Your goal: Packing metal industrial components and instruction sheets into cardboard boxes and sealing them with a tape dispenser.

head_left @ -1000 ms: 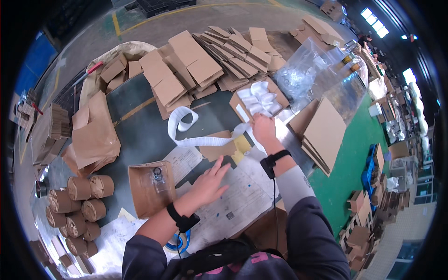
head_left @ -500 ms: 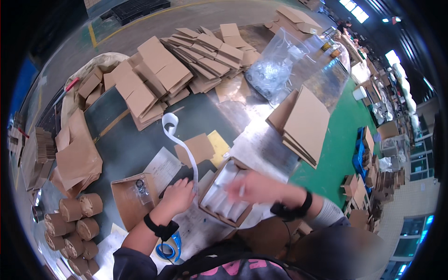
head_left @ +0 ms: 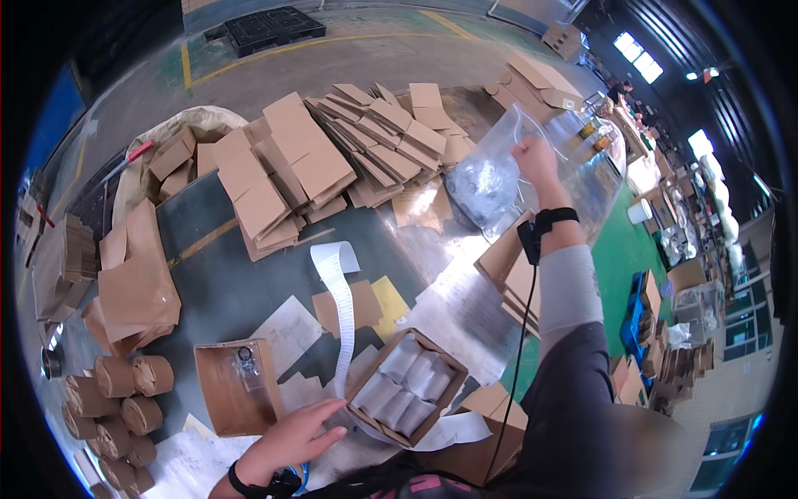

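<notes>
An open cardboard box (head_left: 406, 387) filled with several white wrapped rolls lies near me on the table. My left hand (head_left: 293, 437) rests flat beside its left corner, fingers apart, touching a long white paper strip (head_left: 339, 308). Far out at the right, my right hand (head_left: 532, 160) grips the top of a large clear plastic bag (head_left: 486, 179) holding small dark parts. A second, smaller open box (head_left: 233, 387) sits left of my left hand.
Flattened cardboard boxes (head_left: 332, 158) are stacked across the far side. Brown paper rolls (head_left: 116, 399) pile at the left, and crumpled brown paper (head_left: 133, 291) lies above them. Folded boxes (head_left: 511, 266) lean by my right forearm. A green floor (head_left: 619, 258) lies beyond.
The box of white rolls now lies near me. My right hand left it and reached far out to the clear bag. My left hand shifted toward the box's left corner.
</notes>
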`<action>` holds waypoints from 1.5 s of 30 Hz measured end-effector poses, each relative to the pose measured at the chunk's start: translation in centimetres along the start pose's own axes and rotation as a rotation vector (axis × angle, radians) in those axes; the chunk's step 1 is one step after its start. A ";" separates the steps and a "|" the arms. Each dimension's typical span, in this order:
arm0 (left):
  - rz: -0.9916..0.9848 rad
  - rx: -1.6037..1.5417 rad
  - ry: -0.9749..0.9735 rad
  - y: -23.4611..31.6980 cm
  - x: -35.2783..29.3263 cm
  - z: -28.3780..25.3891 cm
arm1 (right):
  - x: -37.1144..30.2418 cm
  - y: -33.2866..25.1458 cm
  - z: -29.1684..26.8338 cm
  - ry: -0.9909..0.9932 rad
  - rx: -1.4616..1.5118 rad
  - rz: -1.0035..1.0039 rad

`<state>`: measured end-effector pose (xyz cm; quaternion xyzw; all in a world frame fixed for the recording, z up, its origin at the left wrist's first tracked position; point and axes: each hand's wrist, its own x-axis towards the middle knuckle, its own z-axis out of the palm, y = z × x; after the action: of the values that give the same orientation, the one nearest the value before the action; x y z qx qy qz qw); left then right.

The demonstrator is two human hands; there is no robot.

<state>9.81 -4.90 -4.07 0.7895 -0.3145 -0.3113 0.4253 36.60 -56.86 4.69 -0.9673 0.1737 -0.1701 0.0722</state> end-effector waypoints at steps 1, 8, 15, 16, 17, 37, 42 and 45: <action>-0.080 -0.151 -0.055 0.0 0.1 -0.1 | -0.7 -1.6 -2.2 -0.006 -0.112 -0.033; -0.192 -0.942 0.064 -0.1 5.9 1.1 | -10.8 -8.8 -18.4 -0.252 0.516 -0.544; 0.223 -1.892 -0.351 2.3 -1.0 0.7 | -26.2 -16.5 -31.0 -0.323 0.898 -0.798; 0.116 -1.824 0.020 1.5 -6.1 2.4 | -26.9 -17.6 -28.6 -0.412 1.048 -0.811; 0.024 -1.726 0.310 1.8 -10.0 3.6 | -28.5 -18.7 -28.1 -0.469 1.146 -0.802; -0.092 -0.747 1.027 -2.4 -25.5 -11.5 | -46.4 -26.8 5.5 -1.107 1.536 0.304; -0.179 -0.490 0.960 -4.5 -21.7 -15.8 | -47.4 -29.2 8.3 -1.059 1.360 0.385; -0.259 -0.277 0.958 -4.0 -19.4 -16.2 | -47.8 -30.7 9.8 -0.992 1.283 0.322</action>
<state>11.30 19.35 3.99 0.8122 0.0601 -0.0035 0.5803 7.48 -10.26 -12.89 -0.6642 0.1271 0.2230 0.7021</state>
